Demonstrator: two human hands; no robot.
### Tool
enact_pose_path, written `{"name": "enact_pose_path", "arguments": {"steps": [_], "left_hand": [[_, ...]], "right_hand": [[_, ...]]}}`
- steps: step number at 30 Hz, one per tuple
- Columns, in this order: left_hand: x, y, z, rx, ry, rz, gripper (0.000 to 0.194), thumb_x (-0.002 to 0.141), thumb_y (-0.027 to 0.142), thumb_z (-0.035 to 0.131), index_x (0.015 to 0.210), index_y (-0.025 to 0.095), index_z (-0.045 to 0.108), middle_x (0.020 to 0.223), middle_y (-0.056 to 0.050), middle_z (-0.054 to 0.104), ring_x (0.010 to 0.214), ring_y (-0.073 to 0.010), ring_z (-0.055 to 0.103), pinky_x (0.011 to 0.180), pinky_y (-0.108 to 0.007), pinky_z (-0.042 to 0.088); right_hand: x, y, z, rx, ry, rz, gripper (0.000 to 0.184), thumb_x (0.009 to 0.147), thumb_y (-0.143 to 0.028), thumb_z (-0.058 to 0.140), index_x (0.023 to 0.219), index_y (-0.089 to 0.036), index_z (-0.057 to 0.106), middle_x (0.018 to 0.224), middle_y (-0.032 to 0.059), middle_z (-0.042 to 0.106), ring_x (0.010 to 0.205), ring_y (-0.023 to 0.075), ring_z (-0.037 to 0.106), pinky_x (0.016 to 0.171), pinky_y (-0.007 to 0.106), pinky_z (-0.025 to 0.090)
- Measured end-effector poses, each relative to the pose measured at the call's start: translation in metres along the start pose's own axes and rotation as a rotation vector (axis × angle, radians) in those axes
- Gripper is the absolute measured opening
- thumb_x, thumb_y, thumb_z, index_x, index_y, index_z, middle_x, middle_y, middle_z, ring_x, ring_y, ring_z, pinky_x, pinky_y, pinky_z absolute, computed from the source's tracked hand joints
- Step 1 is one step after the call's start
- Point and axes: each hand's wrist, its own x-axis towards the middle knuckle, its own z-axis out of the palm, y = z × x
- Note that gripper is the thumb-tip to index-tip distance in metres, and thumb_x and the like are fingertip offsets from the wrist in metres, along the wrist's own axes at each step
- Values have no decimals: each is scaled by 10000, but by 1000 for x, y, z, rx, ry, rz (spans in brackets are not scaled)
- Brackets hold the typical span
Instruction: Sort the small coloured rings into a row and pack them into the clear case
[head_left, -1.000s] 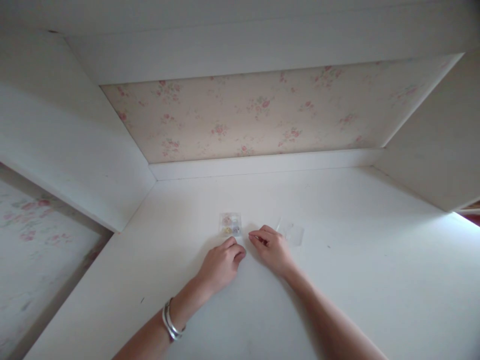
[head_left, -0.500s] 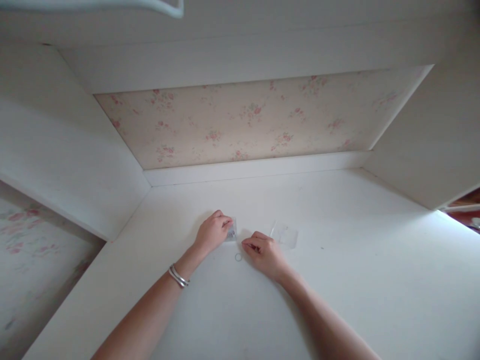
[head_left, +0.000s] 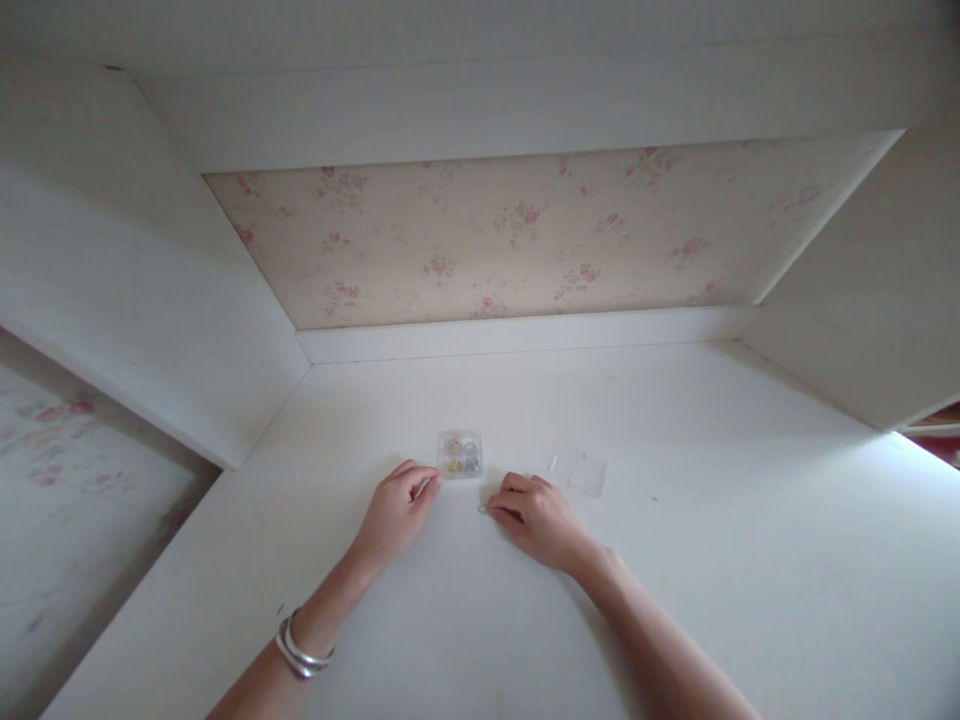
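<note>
A small clear plastic box (head_left: 460, 455) with compartments lies on the white tabletop. Little rings or beads in several colours sit inside it, too small to make out. At its lower left corner is my left hand (head_left: 399, 508), thumb and fingertips drawn together; whether anything is between them is hidden. My right hand (head_left: 536, 520) is closed, its thumb and forefinger pinching the edge of a small thin ring (head_left: 482, 509) just below the box. Beside the right hand lies a clear plastic lid (head_left: 583, 472), partly behind the knuckles.
White side panels (head_left: 172, 300) and a low back ledge (head_left: 525, 332) enclose the tabletop (head_left: 712, 560), with floral wallpaper (head_left: 480, 240) behind. An overhanging white board (head_left: 480, 110) runs above. A tiny dark speck (head_left: 655, 499) lies right of the lid.
My left hand has moved off the box to its lower left, uncovering the compartments. My right fingers have come onto the ring, which lay flat beside them before. The view has shifted slightly.
</note>
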Motion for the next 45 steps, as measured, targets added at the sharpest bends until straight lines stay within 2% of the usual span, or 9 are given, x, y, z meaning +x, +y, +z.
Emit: {"name": "enact_pose_path", "arguments": {"steps": [4,7,12,18,25,28,34,39,45], "left_hand": [[-10,-5,9,-90,-46,-36,334,894,417,431,894,190,676,753,-20,598,651,-134,521,613,-236,397],[-10,-7,12,-138,-57,-61,330,887,421,444,881,191,679,770,-21,620,664,-136,531,608,-233,390],[-10,-12,11,-200,-68,-67,305,882,389,454,876,187,683,775,-21,633,673,-135,539,614,-232,388],[-10,-17,11,-204,-70,-50,273,869,340,467,859,180,688,755,-22,621,676,-137,537,623,-234,386],[-11,-18,10,-203,-72,-38,281,872,328,447,858,181,686,770,-32,632,692,-142,549,633,-231,386],[-10,-20,10,-208,-83,-38,281,871,343,453,860,187,687,767,-25,629,689,-140,548,629,-230,384],[-9,-23,11,-190,-93,-37,286,870,355,452,861,192,687,757,-19,624,675,-138,537,623,-231,376],[-9,-23,11,-173,-86,-18,296,872,367,445,866,194,686,746,-20,618,674,-140,534,629,-233,377],[-9,-23,11,-150,-72,-16,305,869,376,441,855,193,685,731,-19,614,664,-140,533,616,-231,370]], "right_hand": [[-2,-7,3,-52,4,1,239,918,-211,435,846,-225,663,808,24,602,742,142,548,699,264,380],[1,-8,6,47,52,52,250,932,-239,415,863,-225,655,825,29,590,751,139,548,694,257,394],[18,-5,13,248,283,230,245,919,-310,449,872,-208,668,831,45,586,701,137,547,623,250,422],[53,-6,14,181,468,270,230,888,-330,491,872,-210,686,791,29,587,663,131,523,631,256,416],[75,1,21,154,445,342,229,830,-344,529,810,-210,713,774,32,594,659,140,537,638,264,411],[61,4,15,174,486,401,263,839,-384,511,810,-210,707,768,33,596,630,140,520,622,267,407],[6,18,-6,61,475,508,324,850,-456,472,858,-218,691,813,36,595,650,147,517,623,274,410],[-32,46,-19,-216,439,559,354,831,-509,481,981,-251,671,1000,58,587,856,204,552,770,336,431],[-51,66,-23,-416,239,622,547,823,-584,448,1284,-293,488,1319,75,467,1176,313,431,908,499,370]]}}
